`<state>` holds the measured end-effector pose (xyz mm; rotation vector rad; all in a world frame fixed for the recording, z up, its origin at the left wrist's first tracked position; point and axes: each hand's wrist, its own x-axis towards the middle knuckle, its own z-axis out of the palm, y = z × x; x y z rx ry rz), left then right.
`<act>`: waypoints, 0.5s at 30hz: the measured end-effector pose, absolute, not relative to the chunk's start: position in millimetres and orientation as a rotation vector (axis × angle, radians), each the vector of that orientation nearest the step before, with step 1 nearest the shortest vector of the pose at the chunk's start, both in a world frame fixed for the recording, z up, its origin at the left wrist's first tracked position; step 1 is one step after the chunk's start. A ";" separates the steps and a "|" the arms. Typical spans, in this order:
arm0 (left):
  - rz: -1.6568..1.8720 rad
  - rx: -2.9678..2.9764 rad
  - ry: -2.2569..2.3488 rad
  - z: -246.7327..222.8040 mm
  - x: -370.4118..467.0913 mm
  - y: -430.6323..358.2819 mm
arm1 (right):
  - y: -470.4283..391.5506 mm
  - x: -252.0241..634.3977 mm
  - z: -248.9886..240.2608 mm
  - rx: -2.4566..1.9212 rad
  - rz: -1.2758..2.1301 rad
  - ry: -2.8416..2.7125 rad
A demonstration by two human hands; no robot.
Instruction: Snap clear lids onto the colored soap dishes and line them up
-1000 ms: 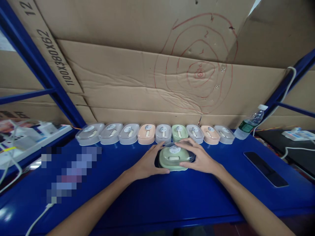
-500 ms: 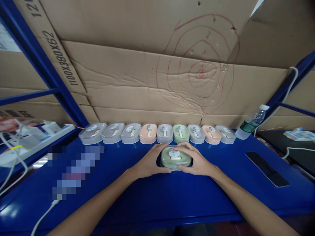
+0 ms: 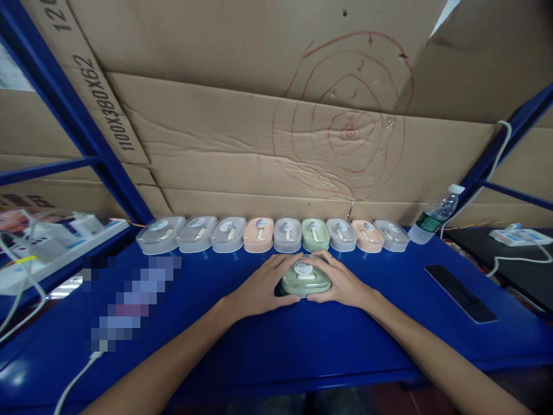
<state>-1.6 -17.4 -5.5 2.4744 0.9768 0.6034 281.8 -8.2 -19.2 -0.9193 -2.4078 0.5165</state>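
Blue table (image 3: pixel 311 340), room before its near edge (image 3: pixel 302 381), hands (image 3: pixel 261 287) (image 3: pixel 347 285) around green box (image 3: pixel 306 286)

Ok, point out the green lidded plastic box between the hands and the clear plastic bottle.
Green lidded plastic box (image 3: pixel 306 279): head view, middle of its top.
Clear plastic bottle (image 3: pixel 430 221): head view, its labelled side.
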 end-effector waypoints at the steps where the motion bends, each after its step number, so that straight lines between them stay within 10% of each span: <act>1: 0.605 2.479 0.981 -5.7 -1.4 -17.5 | -8.3 282.1 -19.0 -0.938 0.514 -2.412; 15: 0.514 2.495 1.054 -9.2 -6.6 -14.5 | -35.2 325.2 -1.6 -1.106 0.367 -2.401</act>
